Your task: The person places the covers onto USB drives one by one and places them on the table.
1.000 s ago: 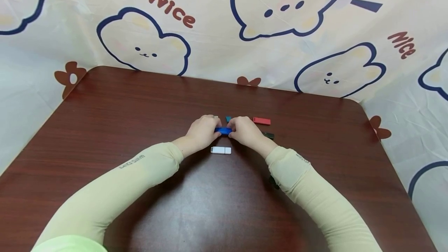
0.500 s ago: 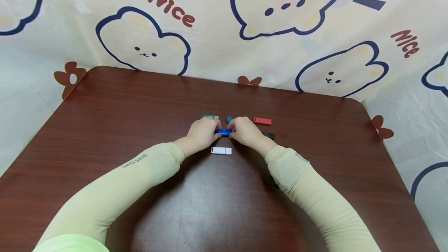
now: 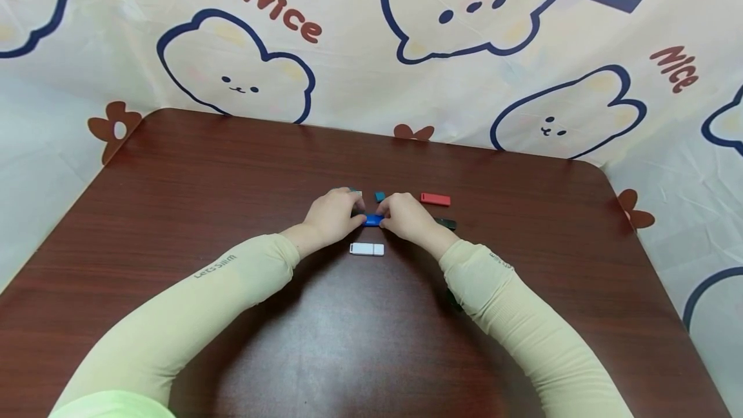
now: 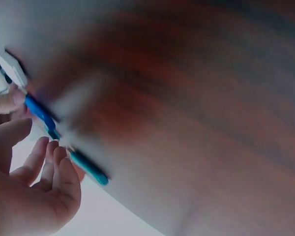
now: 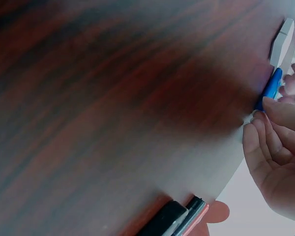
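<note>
A blue USB stick [image 3: 373, 220] lies between my two hands in the middle of the table. My right hand [image 3: 408, 218] pinches its right end between thumb and fingers; the right wrist view shows the thumb on the blue stick [image 5: 270, 90]. My left hand [image 3: 331, 217] is at the other end, and its thumb and fingers stand apart, as the left wrist view shows. Behind the left hand a teal USB stick [image 4: 88, 167] is mostly hidden in the head view. A small teal cap [image 3: 380, 197] lies just beyond the hands.
Nearer to me lies a white USB stick [image 3: 367, 249]. To the right are a red USB stick [image 3: 435, 199] and a black one [image 3: 445, 224], partly covered by my right hand. A dark item [image 3: 454, 302] shows beside the right sleeve. A printed cloth [image 3: 360, 76] rises behind the table.
My left hand has drawn back slightly to the left and away, its fingers parting from the blue USB stick and covering more of the teal one. The right hand has stayed in place.
</note>
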